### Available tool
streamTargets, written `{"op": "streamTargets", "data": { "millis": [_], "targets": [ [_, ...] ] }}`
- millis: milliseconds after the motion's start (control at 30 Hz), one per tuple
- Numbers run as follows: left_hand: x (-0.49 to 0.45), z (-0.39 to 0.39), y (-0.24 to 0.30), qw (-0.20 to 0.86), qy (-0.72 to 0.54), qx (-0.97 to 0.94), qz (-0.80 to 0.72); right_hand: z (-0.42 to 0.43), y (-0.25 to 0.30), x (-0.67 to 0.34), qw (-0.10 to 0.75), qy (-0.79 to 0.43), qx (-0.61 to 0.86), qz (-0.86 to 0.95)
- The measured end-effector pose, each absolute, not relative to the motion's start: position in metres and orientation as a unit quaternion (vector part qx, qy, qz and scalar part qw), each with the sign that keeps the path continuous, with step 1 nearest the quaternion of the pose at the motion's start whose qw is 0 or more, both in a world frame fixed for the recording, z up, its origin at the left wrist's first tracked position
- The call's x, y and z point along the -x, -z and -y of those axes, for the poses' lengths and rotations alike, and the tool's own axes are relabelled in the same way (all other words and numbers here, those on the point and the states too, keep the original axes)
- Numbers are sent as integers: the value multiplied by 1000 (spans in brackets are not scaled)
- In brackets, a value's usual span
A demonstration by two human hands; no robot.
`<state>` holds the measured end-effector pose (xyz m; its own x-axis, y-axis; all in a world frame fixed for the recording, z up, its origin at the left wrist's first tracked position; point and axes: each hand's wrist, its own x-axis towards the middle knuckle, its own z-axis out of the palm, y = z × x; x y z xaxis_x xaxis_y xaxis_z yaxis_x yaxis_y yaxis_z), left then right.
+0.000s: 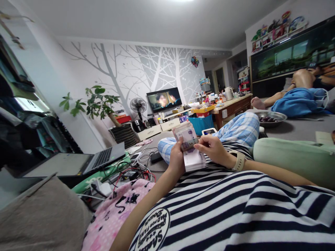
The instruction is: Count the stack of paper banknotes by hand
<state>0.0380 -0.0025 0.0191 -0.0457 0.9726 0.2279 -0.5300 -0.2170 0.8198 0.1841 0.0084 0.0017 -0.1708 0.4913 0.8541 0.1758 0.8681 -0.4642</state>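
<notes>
A thick stack of purple banknotes [193, 161] with a 5 printed on the top one is held above my lap. My left hand [177, 157] grips the stack from its left side, thumb lying over the notes. At the stack's right edge, the curled thumb and fingers of my right hand [215, 150] pinch the notes; exactly how many notes they hold is hidden. The far end of the stack fans out a little. A pale watch [239, 161] sits on my right wrist.
To the left are an open laptop [107, 157], tangled cables [141, 164] and a pink blanket [117, 212]. A green cushion [285, 157] lies beside my right arm. Farther right, a metal bowl [281, 120] of dark round fruit stands near another person's bare foot [258, 103].
</notes>
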Motion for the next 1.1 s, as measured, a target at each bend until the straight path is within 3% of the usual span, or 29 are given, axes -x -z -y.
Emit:
{"op": "streamTargets", "data": {
  "millis": [300,1100],
  "targets": [
    [-34,5,-18,522,-668,-448,-285,-16,-2,-184,630,-185,267,705],
    [-31,-9,-10,524,-659,-460,-283,-20,-1,-185,646,-164,275,692]
  ]
}}
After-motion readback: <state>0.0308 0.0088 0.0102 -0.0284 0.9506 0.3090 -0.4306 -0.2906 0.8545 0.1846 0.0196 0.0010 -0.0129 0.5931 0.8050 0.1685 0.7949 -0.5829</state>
